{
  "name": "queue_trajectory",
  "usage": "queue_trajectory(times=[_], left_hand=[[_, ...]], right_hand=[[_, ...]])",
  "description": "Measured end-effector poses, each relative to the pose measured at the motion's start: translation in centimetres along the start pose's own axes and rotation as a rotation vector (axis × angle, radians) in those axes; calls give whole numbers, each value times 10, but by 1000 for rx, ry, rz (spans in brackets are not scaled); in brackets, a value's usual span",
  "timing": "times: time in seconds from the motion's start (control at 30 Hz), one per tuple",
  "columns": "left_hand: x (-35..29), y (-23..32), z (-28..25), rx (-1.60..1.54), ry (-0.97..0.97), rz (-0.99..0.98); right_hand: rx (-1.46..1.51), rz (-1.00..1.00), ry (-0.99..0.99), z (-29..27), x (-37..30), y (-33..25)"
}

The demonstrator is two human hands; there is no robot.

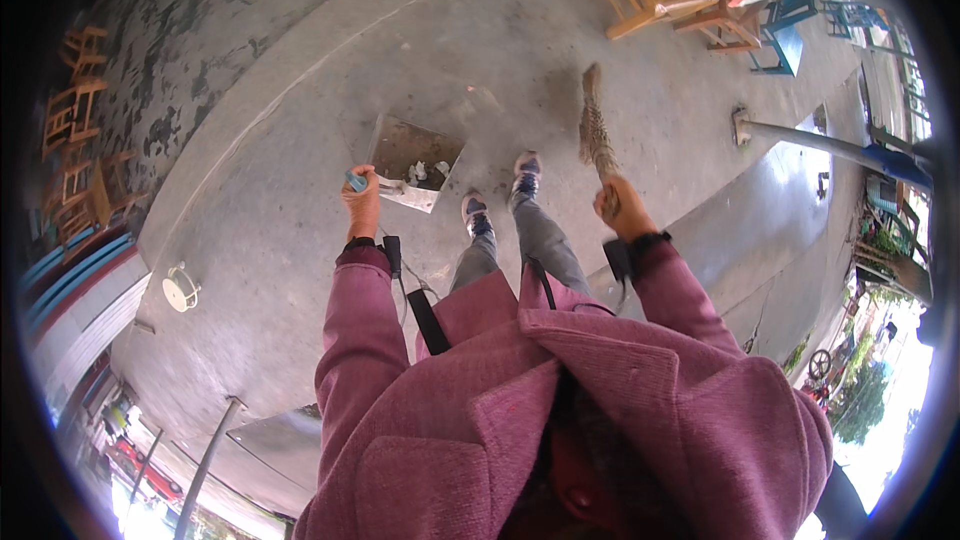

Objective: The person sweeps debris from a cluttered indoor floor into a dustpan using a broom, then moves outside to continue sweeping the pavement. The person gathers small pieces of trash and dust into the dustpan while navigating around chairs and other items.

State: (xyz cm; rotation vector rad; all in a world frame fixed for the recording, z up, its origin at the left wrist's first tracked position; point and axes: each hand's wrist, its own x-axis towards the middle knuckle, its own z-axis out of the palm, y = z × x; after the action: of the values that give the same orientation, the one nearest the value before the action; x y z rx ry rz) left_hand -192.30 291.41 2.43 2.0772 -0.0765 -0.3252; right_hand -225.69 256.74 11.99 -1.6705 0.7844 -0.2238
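The left hand [361,198] is closed around the blue handle of a flat grey metal dustpan [415,160] holding debris, just above the concrete floor [300,190]. The right hand [618,208] is clenched on a brown straw broom [596,130], its bristles on the floor ahead of the shoes.

Littered metal dustpan [415,155], upright straw broom [596,135]

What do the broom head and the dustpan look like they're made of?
Broom: looks like bundled dried grass or straw, given its tan, frayed, fibrous strands; held by the right hand. Dustpan: probably sheet metal, a flat grey, dull tray with straight edges, carrying debris; left hand grips its blue-tipped handle.
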Motion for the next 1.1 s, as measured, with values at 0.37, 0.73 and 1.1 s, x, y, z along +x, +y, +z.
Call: queue_trajectory(times=[0.37, 0.73, 1.1], left_hand=[[-4, -8, 11, 21, 32, 42], [-20, -20, -10, -21, 191, 61], [-27, -16, -13, -84, 253, -109]], right_hand=[[766, 939, 17, 174, 40, -15], [391, 426, -483, 109, 117, -61], [-714, 254, -533, 171, 200, -1]])
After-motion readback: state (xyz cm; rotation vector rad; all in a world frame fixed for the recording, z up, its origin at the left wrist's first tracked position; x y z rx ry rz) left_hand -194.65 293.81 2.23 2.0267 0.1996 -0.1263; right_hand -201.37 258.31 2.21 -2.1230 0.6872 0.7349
